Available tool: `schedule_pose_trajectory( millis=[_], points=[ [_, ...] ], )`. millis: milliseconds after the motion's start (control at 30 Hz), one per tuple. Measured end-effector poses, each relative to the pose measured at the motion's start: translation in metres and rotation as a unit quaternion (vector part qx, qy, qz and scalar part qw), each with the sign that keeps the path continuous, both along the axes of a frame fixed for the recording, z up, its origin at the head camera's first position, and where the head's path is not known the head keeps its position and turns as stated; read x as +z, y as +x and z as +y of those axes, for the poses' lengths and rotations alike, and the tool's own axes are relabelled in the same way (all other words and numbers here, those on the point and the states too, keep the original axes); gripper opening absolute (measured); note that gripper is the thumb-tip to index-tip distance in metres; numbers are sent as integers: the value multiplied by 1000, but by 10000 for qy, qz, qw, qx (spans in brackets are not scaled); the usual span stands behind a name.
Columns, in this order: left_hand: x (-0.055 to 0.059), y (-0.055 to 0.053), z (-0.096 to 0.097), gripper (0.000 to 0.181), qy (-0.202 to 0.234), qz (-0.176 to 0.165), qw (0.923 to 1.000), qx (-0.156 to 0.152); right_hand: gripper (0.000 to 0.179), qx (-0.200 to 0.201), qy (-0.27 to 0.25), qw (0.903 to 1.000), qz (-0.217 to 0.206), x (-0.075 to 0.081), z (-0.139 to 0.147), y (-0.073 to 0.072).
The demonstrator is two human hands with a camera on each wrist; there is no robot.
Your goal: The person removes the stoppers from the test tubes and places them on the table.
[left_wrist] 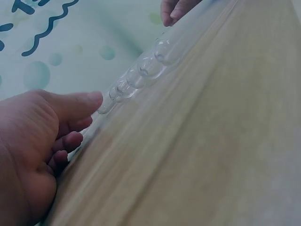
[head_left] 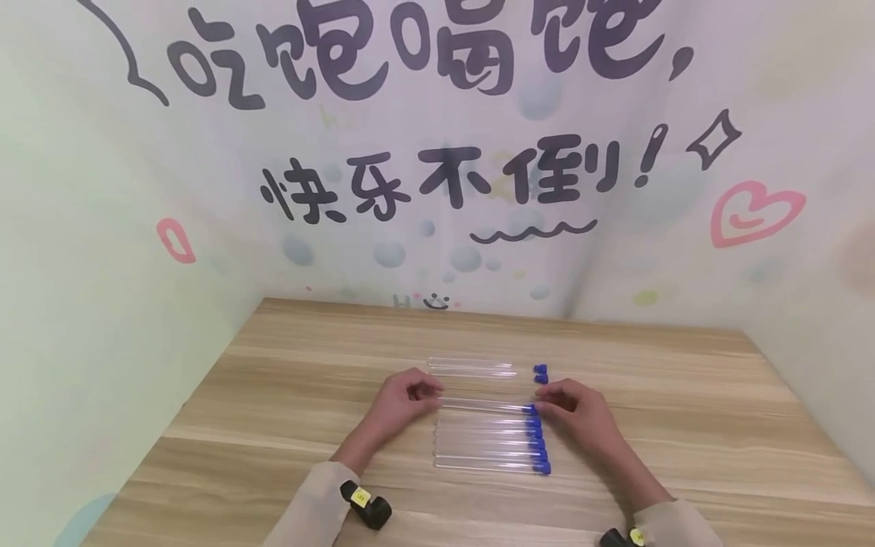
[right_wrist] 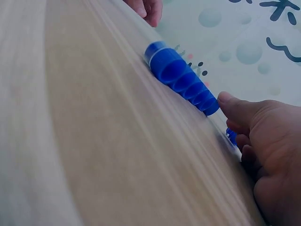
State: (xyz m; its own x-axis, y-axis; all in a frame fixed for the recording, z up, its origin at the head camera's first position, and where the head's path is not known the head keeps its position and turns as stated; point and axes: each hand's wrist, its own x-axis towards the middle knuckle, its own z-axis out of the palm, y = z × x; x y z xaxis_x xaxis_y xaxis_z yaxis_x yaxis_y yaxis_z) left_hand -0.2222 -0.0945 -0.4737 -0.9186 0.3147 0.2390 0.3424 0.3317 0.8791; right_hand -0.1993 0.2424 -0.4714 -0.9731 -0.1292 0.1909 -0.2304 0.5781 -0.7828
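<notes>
Several clear test tubes with blue caps lie side by side in a row (head_left: 485, 441) on the table. The farthest capped test tube (head_left: 481, 404) lies between my two hands. My left hand (head_left: 405, 396) is at its rounded end, the thumb tip right beside the glass in the left wrist view, the other fingers loosely bent. At the blue cap (right_wrist: 211, 106) of that tube, my right hand (head_left: 576, 410) has its thumb tip against or close to the cap, fingers loosely bent below. Neither hand wraps round the tube.
Behind the row lie two uncapped test tubes (head_left: 472, 368), with two loose blue caps (head_left: 541, 374) to their right. All rest on a wood-grain table (head_left: 273, 410). A white printed cloth (head_left: 437, 251) hangs at the table's back edge.
</notes>
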Motion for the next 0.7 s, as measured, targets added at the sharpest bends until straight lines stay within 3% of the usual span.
schedule_pose_trajectory(
  millis=[500,700],
  points=[
    [1,-1,3,13,-572,507,9969,199,15,156,250,9993,224,-3,-1,-2],
    [-1,-2,6,13,-578,515,9966,284,17,157,208,9995,152,-2,-2,-3]
  ],
)
